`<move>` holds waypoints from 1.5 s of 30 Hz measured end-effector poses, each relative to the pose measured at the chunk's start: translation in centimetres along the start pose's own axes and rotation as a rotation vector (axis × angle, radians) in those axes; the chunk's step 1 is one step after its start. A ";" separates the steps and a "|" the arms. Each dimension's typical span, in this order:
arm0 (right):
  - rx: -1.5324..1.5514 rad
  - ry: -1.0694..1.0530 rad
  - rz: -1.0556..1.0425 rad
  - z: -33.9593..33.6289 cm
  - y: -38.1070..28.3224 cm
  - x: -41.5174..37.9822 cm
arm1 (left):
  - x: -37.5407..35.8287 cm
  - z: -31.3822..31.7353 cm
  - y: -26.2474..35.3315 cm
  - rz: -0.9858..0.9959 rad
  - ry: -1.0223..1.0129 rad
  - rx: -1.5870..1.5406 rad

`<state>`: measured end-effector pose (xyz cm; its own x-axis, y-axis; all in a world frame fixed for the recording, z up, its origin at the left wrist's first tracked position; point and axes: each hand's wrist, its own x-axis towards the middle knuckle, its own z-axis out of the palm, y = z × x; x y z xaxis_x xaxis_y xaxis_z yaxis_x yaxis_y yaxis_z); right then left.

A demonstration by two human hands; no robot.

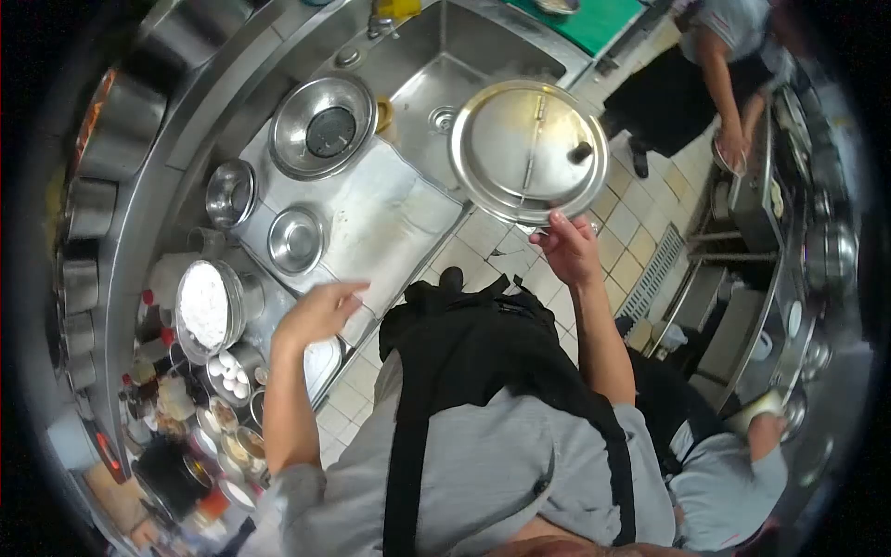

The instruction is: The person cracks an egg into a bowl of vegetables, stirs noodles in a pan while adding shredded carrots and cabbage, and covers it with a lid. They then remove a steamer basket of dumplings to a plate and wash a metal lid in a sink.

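My right hand grips the near rim of a round, hinged metal lid with a dark knob, held out over the sink's edge and the floor. My left hand hangs over the near edge of the counter with its fingers apart, holding nothing. Close to it on the counter is a small metal bowl. Beyond that bowl, a wide metal bowl with a dark round piece inside stands on a pale cloth.
The sink is beyond the lid. At left are a bowl of white powder, eggs and jars. One co-worker stands at the far right, another near my right side. The floor has a drain grate.
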<state>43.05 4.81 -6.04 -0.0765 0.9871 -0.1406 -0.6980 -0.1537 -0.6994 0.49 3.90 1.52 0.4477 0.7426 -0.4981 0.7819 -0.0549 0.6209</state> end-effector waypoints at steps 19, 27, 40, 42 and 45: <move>-0.135 -0.141 0.341 -14.6 -13.2 21.2 | 27.5 1.9 12.2 -0.290 0.614 -1.084; -0.238 -0.048 0.395 -13.1 -14.7 27.0 | 46.7 -8.2 3.9 -0.290 0.861 -1.272; -0.384 0.212 0.584 -11.3 -13.1 34.2 | 68.1 -16.6 -6.2 -0.300 1.139 -0.673; -0.357 0.164 0.613 -11.5 -12.4 35.2 | 69.1 -16.9 -7.1 -0.305 1.114 -0.788; -0.412 0.109 0.659 -10.3 -12.0 36.9 | 69.3 -17.1 -7.9 -0.436 0.938 -0.465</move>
<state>55.99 42.65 -10.06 -0.2983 0.6798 -0.6700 -0.2108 -0.7315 -0.6484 17.94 67.27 -27.54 -0.4787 0.8553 -0.1983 0.4668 0.4393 0.7675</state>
